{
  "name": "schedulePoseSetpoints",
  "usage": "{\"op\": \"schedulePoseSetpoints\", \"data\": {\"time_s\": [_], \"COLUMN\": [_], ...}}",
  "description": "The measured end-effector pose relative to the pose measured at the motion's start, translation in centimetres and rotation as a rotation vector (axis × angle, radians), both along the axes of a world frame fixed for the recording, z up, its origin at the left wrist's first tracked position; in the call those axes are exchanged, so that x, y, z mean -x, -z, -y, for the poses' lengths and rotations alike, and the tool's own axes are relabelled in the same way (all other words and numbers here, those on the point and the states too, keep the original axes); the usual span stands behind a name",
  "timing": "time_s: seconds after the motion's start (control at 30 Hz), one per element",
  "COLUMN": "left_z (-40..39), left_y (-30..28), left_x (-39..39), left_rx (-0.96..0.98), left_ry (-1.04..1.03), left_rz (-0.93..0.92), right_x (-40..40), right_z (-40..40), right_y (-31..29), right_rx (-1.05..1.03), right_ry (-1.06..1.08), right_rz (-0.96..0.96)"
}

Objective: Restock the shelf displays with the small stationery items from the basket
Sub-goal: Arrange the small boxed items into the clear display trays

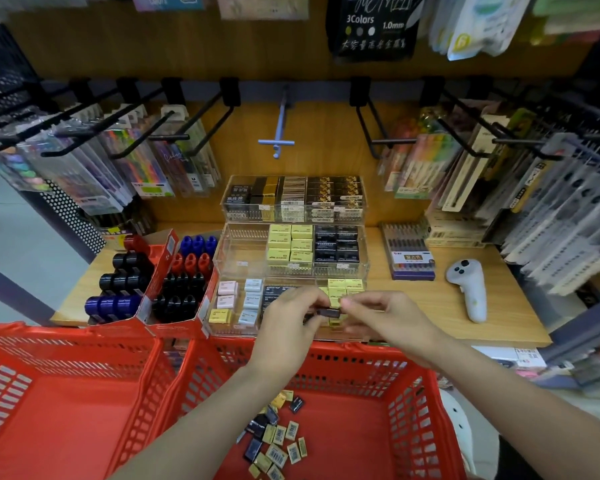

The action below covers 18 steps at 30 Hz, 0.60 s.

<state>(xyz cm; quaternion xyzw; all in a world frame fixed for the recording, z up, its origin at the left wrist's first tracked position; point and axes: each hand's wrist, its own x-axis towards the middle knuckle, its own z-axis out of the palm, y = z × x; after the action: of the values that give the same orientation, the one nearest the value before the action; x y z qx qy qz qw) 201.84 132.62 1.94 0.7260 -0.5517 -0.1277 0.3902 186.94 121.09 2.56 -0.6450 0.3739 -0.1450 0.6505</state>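
Both hands meet over the lowest tier of a clear acrylic display (236, 332) of small boxed erasers. My left hand (288, 323) and my right hand (378, 315) pinch the two ends of a small black eraser (328, 312) between them, just above the yellow erasers (345, 285) and beside the black ones (274, 293). Below, the red basket (413, 410) holds several loose yellow and dark erasers (278, 441) on its floor. Pink, blue and yellow erasers (236, 299) fill the display's left compartments.
A second red basket (66, 393) stands to the left. Red cartons of ink bottles (160, 282) sit left of the display. A pen box (411, 256) and a white controller (468, 289) lie on the wooden shelf at right. Hooks with pen packs hang above.
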Motion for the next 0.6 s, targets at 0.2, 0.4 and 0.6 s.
{"op": "schedulePoseSetpoints", "data": {"time_s": [0.2,0.4,0.6], "left_z": [0.0,-1.2,-2.9], "left_y": [0.1,-0.1,0.1], "left_x": [0.1,-2.5,-5.5], "left_rx": [0.105,-0.086,-0.094], "left_ry": [0.046,0.005,-0.062], "left_rz": [0.009,-0.439,-0.239], "right_x": [-0.4,-2.4,-5.7], "right_z": [-0.8,-1.7,-2.5], "right_y": [-0.1,-0.2,-0.6], "right_rx": [0.152,0.191,0.627], "right_ry": [0.024,0.06,-0.061], "right_rz": [-0.002,0.045,-0.144]}}
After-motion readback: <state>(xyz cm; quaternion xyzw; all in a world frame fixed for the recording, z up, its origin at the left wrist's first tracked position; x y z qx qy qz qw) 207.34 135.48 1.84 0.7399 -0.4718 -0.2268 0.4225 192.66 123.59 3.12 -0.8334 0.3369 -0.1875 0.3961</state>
